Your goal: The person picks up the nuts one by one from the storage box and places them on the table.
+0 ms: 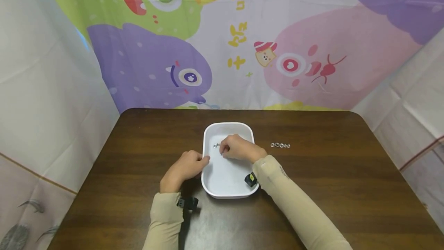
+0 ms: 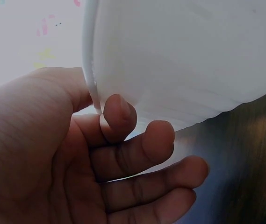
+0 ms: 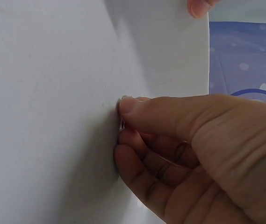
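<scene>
A white rectangular tray (image 1: pixel 227 182) with rounded corners stands on the table. My left hand (image 1: pixel 185 167) grips its left rim, thumb over the edge and fingers against the outer wall, as the left wrist view shows close up. Inside the tray, my right hand (image 1: pixel 239 149) is down at the floor, thumb and fingertips pinching a small shiny metal piece (image 3: pixel 122 123) that is mostly hidden by them. Just left of those fingertips lie a few small silver nut-like pieces (image 1: pixel 216 146) on the tray floor.
To the right of the tray, several small silver nut-like rings (image 1: pixel 280 145) lie in a short row on the dark wooden table (image 1: pixel 319 173). A cartoon-printed curtain (image 1: pixel 222 49) hangs behind the table's far edge, with pale cloth at both sides.
</scene>
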`<action>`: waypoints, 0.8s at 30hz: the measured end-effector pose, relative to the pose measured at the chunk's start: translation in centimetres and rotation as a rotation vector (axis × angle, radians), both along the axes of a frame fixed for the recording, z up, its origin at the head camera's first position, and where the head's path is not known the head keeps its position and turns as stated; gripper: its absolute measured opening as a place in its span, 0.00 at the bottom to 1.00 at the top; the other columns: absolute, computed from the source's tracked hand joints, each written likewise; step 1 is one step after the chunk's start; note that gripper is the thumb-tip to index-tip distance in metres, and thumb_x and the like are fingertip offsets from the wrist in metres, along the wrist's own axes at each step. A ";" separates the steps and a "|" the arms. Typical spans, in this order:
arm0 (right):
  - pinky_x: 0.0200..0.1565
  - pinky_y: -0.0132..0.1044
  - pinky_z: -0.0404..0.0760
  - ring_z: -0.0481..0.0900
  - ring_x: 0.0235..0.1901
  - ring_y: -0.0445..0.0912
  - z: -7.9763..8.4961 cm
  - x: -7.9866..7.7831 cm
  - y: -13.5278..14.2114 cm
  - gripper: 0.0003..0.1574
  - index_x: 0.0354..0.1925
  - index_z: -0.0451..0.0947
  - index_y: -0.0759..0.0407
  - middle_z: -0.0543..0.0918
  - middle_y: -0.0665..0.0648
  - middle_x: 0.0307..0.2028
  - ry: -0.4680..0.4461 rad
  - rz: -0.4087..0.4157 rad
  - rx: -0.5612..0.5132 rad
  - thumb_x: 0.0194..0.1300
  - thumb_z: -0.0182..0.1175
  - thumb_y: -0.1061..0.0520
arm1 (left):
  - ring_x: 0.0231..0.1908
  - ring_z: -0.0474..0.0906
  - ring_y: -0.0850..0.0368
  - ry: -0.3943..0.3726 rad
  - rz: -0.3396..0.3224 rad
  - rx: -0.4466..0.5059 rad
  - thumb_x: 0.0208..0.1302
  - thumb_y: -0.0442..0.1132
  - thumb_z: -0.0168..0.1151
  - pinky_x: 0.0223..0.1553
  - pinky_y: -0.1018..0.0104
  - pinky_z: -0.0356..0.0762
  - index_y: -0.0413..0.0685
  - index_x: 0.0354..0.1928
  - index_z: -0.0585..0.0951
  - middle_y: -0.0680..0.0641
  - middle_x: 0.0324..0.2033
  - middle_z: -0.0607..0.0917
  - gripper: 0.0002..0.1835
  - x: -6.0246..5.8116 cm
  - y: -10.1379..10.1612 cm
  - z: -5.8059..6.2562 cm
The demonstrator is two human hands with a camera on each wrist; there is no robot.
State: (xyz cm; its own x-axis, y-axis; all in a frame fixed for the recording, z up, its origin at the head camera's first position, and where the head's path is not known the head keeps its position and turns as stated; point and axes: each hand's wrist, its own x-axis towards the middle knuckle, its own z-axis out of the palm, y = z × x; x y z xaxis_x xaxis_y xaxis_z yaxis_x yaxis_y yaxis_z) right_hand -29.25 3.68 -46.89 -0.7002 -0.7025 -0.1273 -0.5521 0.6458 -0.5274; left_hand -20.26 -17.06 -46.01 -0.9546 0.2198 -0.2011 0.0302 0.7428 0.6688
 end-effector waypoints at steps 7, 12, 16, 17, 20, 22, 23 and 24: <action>0.40 0.30 0.74 0.75 0.31 0.39 0.0 0.0 0.0 0.04 0.33 0.87 0.57 0.82 0.48 0.27 -0.003 -0.007 0.008 0.60 0.69 0.64 | 0.16 0.71 0.59 0.006 0.000 -0.006 0.73 0.47 0.53 0.23 0.65 0.68 0.48 0.19 0.78 0.52 0.12 0.75 0.22 0.0 0.0 -0.1; 0.39 0.30 0.74 0.74 0.30 0.38 -0.1 -0.1 0.0 0.02 0.33 0.87 0.57 0.81 0.47 0.26 -0.011 -0.011 0.013 0.59 0.69 0.63 | 0.16 0.70 0.59 0.001 -0.001 -0.005 0.73 0.47 0.53 0.23 0.65 0.68 0.48 0.18 0.78 0.52 0.12 0.75 0.23 -0.1 -0.1 -0.2; 0.38 0.30 0.74 0.74 0.29 0.38 -0.1 -0.1 0.1 0.02 0.30 0.86 0.55 0.80 0.46 0.25 -0.020 -0.025 0.010 0.59 0.71 0.61 | 0.16 0.70 0.59 0.008 -0.002 -0.007 0.73 0.47 0.53 0.23 0.65 0.68 0.47 0.18 0.78 0.52 0.11 0.74 0.23 -0.1 -0.1 -0.2; 0.37 0.30 0.74 0.74 0.29 0.38 0.0 -0.1 0.1 0.03 0.29 0.85 0.54 0.80 0.46 0.24 -0.017 -0.028 0.008 0.59 0.71 0.60 | 0.16 0.70 0.59 0.009 -0.002 -0.007 0.73 0.47 0.53 0.23 0.65 0.68 0.47 0.18 0.78 0.52 0.11 0.75 0.23 -0.1 -0.1 -0.2; 0.37 0.31 0.74 0.74 0.28 0.39 0.2 0.0 0.1 0.06 0.27 0.84 0.53 0.80 0.46 0.23 -0.018 -0.035 0.008 0.59 0.71 0.60 | 0.16 0.70 0.59 0.005 0.002 -0.008 0.73 0.47 0.53 0.23 0.65 0.68 0.47 0.19 0.78 0.52 0.12 0.75 0.22 -0.1 -0.1 -0.2; 0.36 0.31 0.73 0.74 0.28 0.39 0.4 0.1 0.1 0.06 0.27 0.83 0.53 0.80 0.46 0.23 -0.015 -0.035 0.008 0.59 0.70 0.60 | 0.17 0.70 0.59 0.003 0.004 -0.009 0.73 0.47 0.53 0.23 0.65 0.68 0.47 0.19 0.78 0.52 0.12 0.75 0.22 0.0 -0.1 -0.1; 0.36 0.31 0.73 0.74 0.28 0.39 0.4 0.1 0.1 0.06 0.27 0.83 0.52 0.80 0.46 0.23 -0.014 -0.035 0.010 0.59 0.69 0.60 | 0.17 0.70 0.59 0.002 0.005 -0.010 0.73 0.47 0.53 0.23 0.65 0.68 0.47 0.20 0.78 0.51 0.12 0.75 0.22 0.0 -0.1 -0.1; 0.36 0.31 0.74 0.74 0.28 0.39 0.5 0.2 0.1 0.05 0.27 0.83 0.52 0.80 0.45 0.23 -0.011 -0.035 0.010 0.59 0.69 0.61 | 0.17 0.70 0.59 0.001 0.005 -0.011 0.73 0.47 0.53 0.23 0.65 0.68 0.47 0.20 0.78 0.51 0.12 0.75 0.22 0.0 -0.1 -0.1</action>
